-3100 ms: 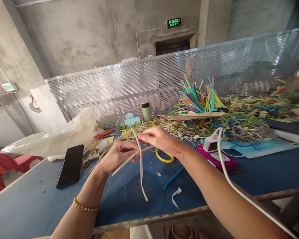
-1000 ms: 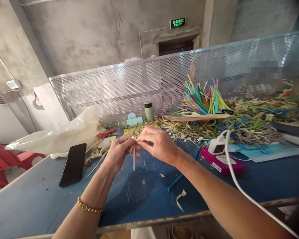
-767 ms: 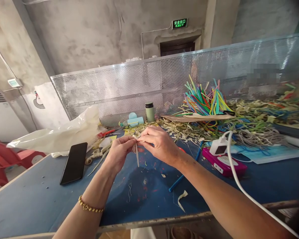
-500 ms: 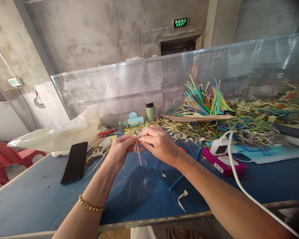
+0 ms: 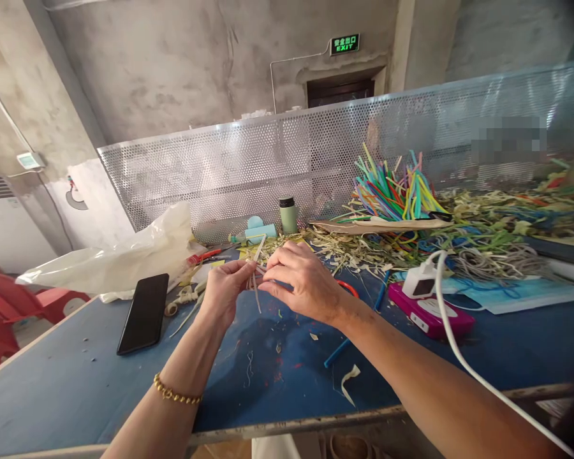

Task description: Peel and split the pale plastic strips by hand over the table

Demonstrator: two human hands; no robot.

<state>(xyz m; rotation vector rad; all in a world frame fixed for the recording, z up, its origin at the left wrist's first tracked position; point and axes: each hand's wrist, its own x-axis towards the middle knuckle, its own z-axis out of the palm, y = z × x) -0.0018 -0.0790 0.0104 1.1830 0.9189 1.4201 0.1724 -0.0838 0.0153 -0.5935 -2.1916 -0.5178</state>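
My left hand (image 5: 226, 290) pinches a small bunch of pale, narrow plant-fibre strips (image 5: 257, 290) between thumb and forefinger. One strip sticks up past the fingertips and another end hangs down over the blue table. Just to the right, my right hand (image 5: 299, 277) has its fingers bent and its thumb apart from the forefinger, close to the strips. Whether a fingertip still touches a strand is hard to see. A gold bead bracelet circles my left wrist.
A black phone (image 5: 143, 312) and plastic bag (image 5: 119, 255) lie left. Behind stand red-handled scissors (image 5: 203, 256), a green bottle (image 5: 288, 215) and colourful pipe cleaners (image 5: 395, 188). Dry leaf scraps (image 5: 483, 217), a purple box (image 5: 430, 311) with white cable, and a blue stick (image 5: 337, 352) are right.
My right hand has loosened from the strips and its thumb and forefinger have parted. My left hand has shifted slightly left with the strips, whose upper end now stands more upright.
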